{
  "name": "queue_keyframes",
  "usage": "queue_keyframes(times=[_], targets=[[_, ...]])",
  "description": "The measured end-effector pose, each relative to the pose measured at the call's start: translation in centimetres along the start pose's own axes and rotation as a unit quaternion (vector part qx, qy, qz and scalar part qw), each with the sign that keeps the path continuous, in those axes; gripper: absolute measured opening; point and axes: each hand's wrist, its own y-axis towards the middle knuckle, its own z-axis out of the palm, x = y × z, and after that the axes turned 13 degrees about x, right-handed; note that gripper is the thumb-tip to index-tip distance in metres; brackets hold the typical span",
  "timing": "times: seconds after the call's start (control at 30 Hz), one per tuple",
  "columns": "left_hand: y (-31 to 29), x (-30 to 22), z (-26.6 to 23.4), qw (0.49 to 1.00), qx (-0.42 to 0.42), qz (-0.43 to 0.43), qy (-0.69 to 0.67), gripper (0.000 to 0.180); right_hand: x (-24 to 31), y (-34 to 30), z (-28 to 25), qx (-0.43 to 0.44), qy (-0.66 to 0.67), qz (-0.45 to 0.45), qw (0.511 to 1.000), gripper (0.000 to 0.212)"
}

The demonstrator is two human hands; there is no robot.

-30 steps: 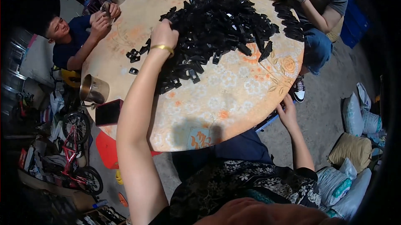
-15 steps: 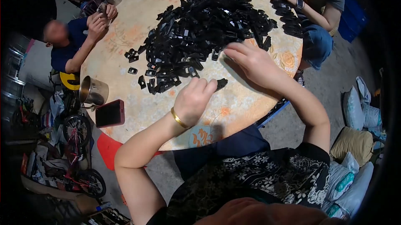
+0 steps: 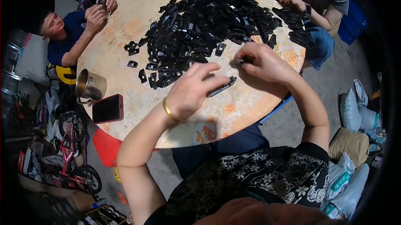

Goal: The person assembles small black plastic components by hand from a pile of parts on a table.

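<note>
The left hand (image 3: 192, 87), in the pile (image 3: 204, 20) at upper centre a second ago, is now being held mid-frame; its fingers, bunched half a second ago, are being spread, and more of the black piece (image 3: 224, 86) is being exposed. The right hand (image 3: 264, 61), first below the table (image 3: 250, 99) edge, is being held right of centre, a small dark thing (image 3: 241, 61) being pinched. At upper right, a co-worker's hand (image 3: 292, 0) is being lowered.

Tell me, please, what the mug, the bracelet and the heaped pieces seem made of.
Mug: likely smooth metal, given its silvery reflections. Bracelet: perhaps metal, from its shiny gold colour. Heaped pieces: black, probably moulded plastic, judging by glossy highlights and repeated shapes.
</note>
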Motion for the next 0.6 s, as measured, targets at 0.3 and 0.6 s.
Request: queue_keyframes(times=[0.3,0.6], targets=[[0.4,0.3,0.1,0.993,0.07,0.025,0.091,0.023,-0.9,-2.4,0.2,0.084,0.164,0.058,0.981,0.029],[0.0,-1.1,2.7,0.994,-0.042,-0.09,-0.036,0.03,1.2,-2.8,1.3,-0.005,-0.013,-0.021,1.0,0.026]])
